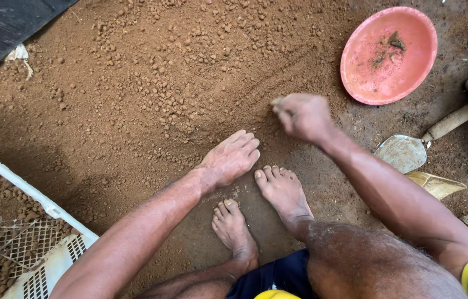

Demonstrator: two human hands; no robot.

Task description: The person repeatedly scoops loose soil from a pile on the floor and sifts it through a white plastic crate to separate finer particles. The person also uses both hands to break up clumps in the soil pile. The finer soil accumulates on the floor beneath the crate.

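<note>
Pinching soil (151,94), right hand (303,116)

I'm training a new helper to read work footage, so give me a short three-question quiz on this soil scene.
1. True or false: the left hand lies flat, palm down, on the reddish soil.
2. Which thing lies nearest the pink basin? A) white mesh crate B) trowel C) black sheet
3. Fill in: the right hand is raised off the soil and closed into a loose ____.

Key: 1 true. 2 B. 3 fist; something small seems pinched at its fingertips, but what it is cannot be told.
</note>
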